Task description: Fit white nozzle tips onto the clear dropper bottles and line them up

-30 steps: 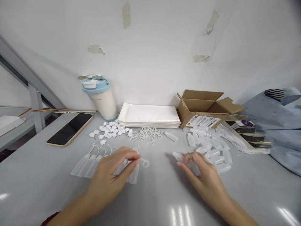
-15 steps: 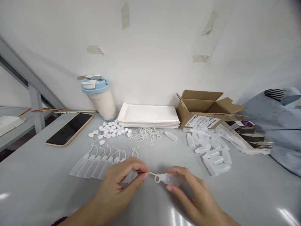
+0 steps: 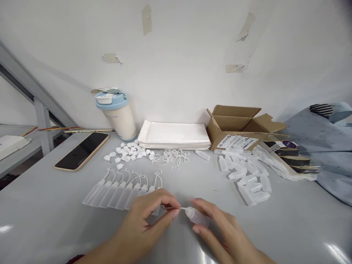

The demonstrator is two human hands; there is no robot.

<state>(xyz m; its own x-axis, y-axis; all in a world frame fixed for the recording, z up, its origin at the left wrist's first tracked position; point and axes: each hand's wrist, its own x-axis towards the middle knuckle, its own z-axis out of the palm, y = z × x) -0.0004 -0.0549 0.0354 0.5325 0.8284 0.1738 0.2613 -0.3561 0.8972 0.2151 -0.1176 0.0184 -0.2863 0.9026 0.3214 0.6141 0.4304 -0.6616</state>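
Observation:
My right hand grips a small clear plastic dropper bottle lying sideways, its neck pointing left. My left hand pinches a thin white cap strap at the bottle's neck. Just left of my left hand a row of several assembled bottles with straps lies on the grey table. A heap of loose bare bottles lies to the right. Small white caps and a tangle of white straps sit further back.
A phone lies at the back left beside a blue-lidded tumbler. A stack of white padded envelopes and an open cardboard box stand against the wall. Blue-grey cloth covers the far right.
My right hand picked a bottle from the heap and brought it to the middle. My left hand carried a strap to the bottle's neck. Both hands have drawn slightly closer to me.

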